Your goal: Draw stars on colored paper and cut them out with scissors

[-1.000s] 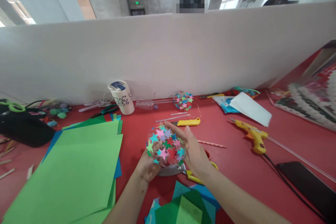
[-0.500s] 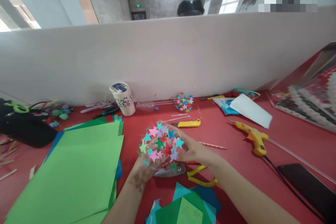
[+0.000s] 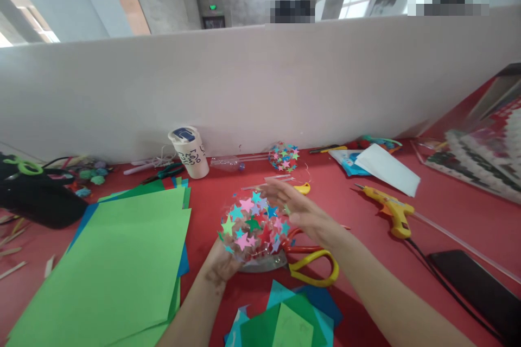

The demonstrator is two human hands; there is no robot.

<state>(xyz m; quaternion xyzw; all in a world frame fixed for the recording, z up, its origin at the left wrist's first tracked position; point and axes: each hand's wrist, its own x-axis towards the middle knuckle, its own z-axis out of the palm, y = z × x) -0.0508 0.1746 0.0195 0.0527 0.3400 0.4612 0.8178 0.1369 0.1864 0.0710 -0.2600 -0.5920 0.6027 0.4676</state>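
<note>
A clear ball covered in coloured paper stars (image 3: 253,223) is held low over the red table. My left hand (image 3: 223,260) grips it from the left and underneath, its fingers partly hidden behind the stars. At the ball's upper right, my right hand (image 3: 307,214) is open, fingers stretched out and held close to the surface; whether a fingertip touches is unclear. Below and right of the ball lie scissors with a yellow handle loop (image 3: 321,283) and red handles (image 3: 303,249). Behind my right hand, a yellow cutter (image 3: 302,188) is mostly covered.
Green paper sheets (image 3: 122,260) lie left; cut coloured paper (image 3: 293,325) lies in front. A second starred ball (image 3: 283,157), a white cup (image 3: 190,154) and a plastic bottle (image 3: 226,163) stand or lie near the white partition (image 3: 244,87). On the right are a yellow glue gun (image 3: 391,206) and phone (image 3: 468,282).
My right hand has come off the ball, moving up and right with its fingers straightened. The ball has shifted slightly right in my left hand. More of the scissors' handles shows.
</note>
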